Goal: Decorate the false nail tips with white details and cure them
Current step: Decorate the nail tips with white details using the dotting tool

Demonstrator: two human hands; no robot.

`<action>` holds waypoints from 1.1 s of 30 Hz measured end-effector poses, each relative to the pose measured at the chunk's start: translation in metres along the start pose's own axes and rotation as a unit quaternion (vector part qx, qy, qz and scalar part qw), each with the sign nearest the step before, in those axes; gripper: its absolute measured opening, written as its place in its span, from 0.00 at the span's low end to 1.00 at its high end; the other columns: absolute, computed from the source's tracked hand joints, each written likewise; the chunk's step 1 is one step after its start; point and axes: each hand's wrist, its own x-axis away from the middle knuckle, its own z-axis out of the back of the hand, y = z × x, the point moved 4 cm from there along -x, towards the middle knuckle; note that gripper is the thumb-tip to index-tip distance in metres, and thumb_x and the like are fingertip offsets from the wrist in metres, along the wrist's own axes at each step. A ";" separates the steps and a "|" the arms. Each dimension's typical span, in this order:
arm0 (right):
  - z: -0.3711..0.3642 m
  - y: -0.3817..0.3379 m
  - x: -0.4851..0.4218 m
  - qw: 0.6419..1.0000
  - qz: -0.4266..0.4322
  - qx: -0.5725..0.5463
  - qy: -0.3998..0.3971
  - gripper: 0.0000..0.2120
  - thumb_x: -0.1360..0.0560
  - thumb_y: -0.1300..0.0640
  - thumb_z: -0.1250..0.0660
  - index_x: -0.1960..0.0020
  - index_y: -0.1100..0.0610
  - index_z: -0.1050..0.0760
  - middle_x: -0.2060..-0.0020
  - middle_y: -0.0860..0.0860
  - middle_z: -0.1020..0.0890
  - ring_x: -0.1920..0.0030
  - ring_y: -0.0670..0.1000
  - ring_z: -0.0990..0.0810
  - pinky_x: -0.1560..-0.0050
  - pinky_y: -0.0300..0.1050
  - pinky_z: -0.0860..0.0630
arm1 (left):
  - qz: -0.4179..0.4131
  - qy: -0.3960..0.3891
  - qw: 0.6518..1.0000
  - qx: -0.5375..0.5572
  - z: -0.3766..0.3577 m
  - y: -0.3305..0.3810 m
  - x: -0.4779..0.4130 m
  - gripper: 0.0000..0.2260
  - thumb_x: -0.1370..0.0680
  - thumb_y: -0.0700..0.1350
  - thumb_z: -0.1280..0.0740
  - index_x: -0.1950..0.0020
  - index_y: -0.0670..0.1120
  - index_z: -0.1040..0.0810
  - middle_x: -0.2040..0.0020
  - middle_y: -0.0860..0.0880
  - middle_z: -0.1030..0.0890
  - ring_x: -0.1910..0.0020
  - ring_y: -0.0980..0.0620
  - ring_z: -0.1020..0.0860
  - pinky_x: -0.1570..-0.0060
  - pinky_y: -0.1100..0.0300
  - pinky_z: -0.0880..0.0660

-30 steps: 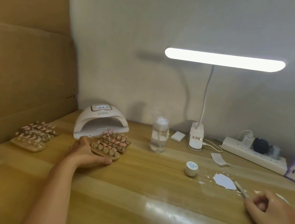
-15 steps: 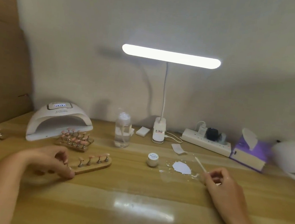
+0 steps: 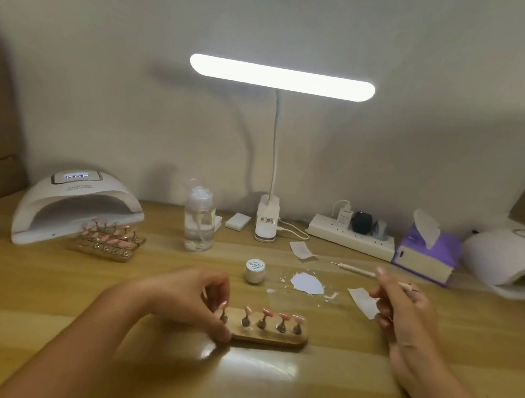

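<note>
A wooden nail holder (image 3: 269,339) with several pink false nail tips (image 3: 266,313) on small stands lies on the table in front of me. My left hand (image 3: 189,300) grips its left end, fingers around the leftmost stand. My right hand (image 3: 404,309) holds a thin dotting tool (image 3: 356,270), its tip pointing left above the table. A white smear of paint (image 3: 308,282) sits on a clear sheet, beside a small white gel jar (image 3: 255,270). A white curing lamp (image 3: 73,204) stands at the left back.
More holders with pink tips (image 3: 108,241) lie before the lamp's mouth. A clear pump bottle (image 3: 199,225), a lit desk lamp (image 3: 268,228), a power strip (image 3: 351,236), a purple tissue box (image 3: 426,257) and a second curing lamp (image 3: 515,268) line the back. Paper scraps (image 3: 363,301) lie near my right hand.
My left hand has drawn one nail holder from the pile by the lamp toward me, to the table's middle. My view has swung right. My right hand has lifted with the dotting tool.
</note>
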 end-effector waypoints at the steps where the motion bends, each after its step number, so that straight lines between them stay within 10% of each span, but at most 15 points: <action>1: -0.001 -0.001 0.000 1.000 0.000 -0.010 -0.003 0.09 0.25 0.50 0.28 0.57 0.55 0.23 0.72 0.47 0.19 0.74 0.42 0.31 0.74 0.36 0.32 | -0.012 0.014 1.000 0.013 -0.006 0.004 -0.004 0.18 0.36 0.61 0.22 0.52 0.60 0.24 0.52 0.60 0.22 0.54 0.60 0.23 0.60 0.68 0.29; 16: -0.021 0.001 0.014 0.999 0.010 -0.018 -0.044 0.19 0.18 0.43 0.42 0.53 0.52 0.17 0.69 0.50 0.15 0.73 0.41 0.25 0.70 0.39 0.28 | -0.096 0.082 0.991 -0.035 -0.023 0.026 -0.013 0.17 0.32 0.60 0.27 0.45 0.64 0.26 0.47 0.65 0.27 0.48 0.66 0.27 0.52 0.70 0.28; 23: -0.031 -0.007 0.026 0.988 0.081 0.006 -0.130 0.07 0.24 0.54 0.32 0.51 0.57 0.20 0.67 0.50 0.16 0.70 0.44 0.22 0.73 0.36 0.25 | -0.099 0.105 0.989 -0.017 -0.022 0.020 -0.015 0.14 0.31 0.59 0.26 0.47 0.64 0.23 0.49 0.65 0.25 0.50 0.67 0.27 0.53 0.71 0.28; 33: -0.040 0.007 0.039 0.847 0.277 0.400 -0.213 0.18 0.27 0.63 0.32 0.50 0.46 0.36 0.63 0.44 0.20 0.66 0.47 0.20 0.66 0.53 0.21 | -0.109 0.169 0.975 0.094 -0.039 0.010 -0.011 0.14 0.35 0.58 0.26 0.50 0.61 0.21 0.49 0.62 0.23 0.49 0.62 0.26 0.49 0.65 0.28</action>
